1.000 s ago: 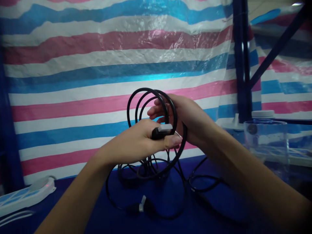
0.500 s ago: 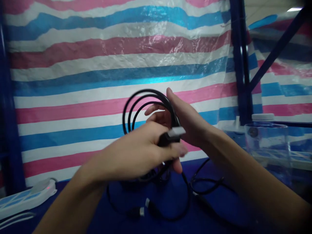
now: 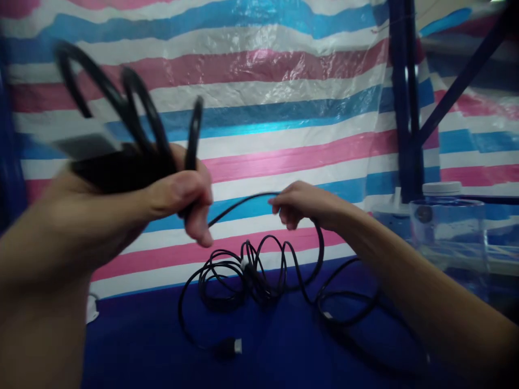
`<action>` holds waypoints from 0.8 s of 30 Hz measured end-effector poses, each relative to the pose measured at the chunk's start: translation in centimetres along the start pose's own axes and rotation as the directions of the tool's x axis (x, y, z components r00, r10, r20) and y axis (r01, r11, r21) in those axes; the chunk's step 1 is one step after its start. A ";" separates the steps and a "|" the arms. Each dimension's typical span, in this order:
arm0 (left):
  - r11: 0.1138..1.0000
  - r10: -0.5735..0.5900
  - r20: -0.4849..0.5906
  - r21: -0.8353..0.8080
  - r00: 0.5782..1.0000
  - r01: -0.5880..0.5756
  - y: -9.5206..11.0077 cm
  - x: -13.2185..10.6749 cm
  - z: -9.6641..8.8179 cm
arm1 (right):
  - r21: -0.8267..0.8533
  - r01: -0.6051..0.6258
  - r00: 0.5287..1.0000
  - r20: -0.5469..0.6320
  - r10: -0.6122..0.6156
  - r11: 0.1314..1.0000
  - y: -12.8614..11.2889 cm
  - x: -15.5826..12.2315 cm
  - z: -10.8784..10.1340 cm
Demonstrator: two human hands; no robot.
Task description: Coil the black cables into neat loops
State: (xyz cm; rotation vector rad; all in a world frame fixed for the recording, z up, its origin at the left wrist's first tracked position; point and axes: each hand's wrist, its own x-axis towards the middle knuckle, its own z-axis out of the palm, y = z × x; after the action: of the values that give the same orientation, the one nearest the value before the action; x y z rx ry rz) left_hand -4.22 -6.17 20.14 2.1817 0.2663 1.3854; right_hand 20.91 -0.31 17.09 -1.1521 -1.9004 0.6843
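Left fingers [image 3: 180, 189] clasp smooth, rounded black cable loops [image 3: 130, 120] — right fingers [image 3: 286, 202] pinch a thin, arching strand [image 3: 243, 200].

Left of one clear container [image 3: 448, 237] there are two hands, one left hand [image 3: 121, 216] and one right hand [image 3: 302, 205], at least two silver-ended plugs [image 3: 232, 347], one in the left hand and one on the surface [image 3: 141, 346], plus black cables [image 3: 259, 289] too tangled to count.

A makeshift workshop booth is suggested. The blue tabletop [image 3: 138, 346] is backed by a striped plastic sheet [image 3: 263, 162], and the right side is framed by a blue post [image 3: 405, 108] with a diagonal brace [image 3: 463, 80].
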 end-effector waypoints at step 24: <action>0.884 -0.346 0.542 0.462 0.766 0.072 -1.3 0.2 4.6 | 0.808 0.232 0.938 -0.039 -0.344 0.542 -7.1 -6.1 5.6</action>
State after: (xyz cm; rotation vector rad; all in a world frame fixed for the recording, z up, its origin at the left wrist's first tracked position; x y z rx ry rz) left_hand 0.11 -6.52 18.03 2.7119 0.5841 0.4490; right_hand 14.49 -9.18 17.37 -0.1888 -1.5037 1.2708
